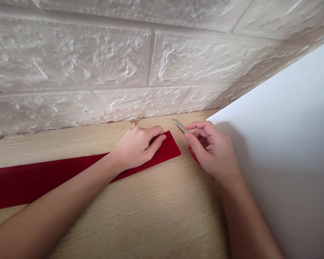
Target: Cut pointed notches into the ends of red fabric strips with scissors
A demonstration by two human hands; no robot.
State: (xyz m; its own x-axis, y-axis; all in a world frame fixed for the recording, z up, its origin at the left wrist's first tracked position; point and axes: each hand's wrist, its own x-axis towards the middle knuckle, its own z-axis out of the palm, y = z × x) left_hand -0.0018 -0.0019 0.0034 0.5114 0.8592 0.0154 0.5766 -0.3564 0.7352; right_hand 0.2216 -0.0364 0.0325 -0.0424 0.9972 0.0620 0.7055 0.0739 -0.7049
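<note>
A long strip of dark red fabric [70, 171] runs from the left edge of the view to the middle of the wooden surface. My left hand [142, 145] lies on it near its right end, thumb and fingers closed on the cloth's upper edge. Just right of that end, my right hand [214, 147] is closed around a pair of scissors [180, 126] with red handles. Their silver blades look together, point toward the wall, and do not touch the cloth. The palm hides most of the handles.
A pale brick-patterned wall [124, 57] rises behind the light wooden surface [156, 212]. On the right stands a smooth white panel [288, 144], close to my right arm. A small brownish scrap [135, 120] and bits of red lie along the wall's foot.
</note>
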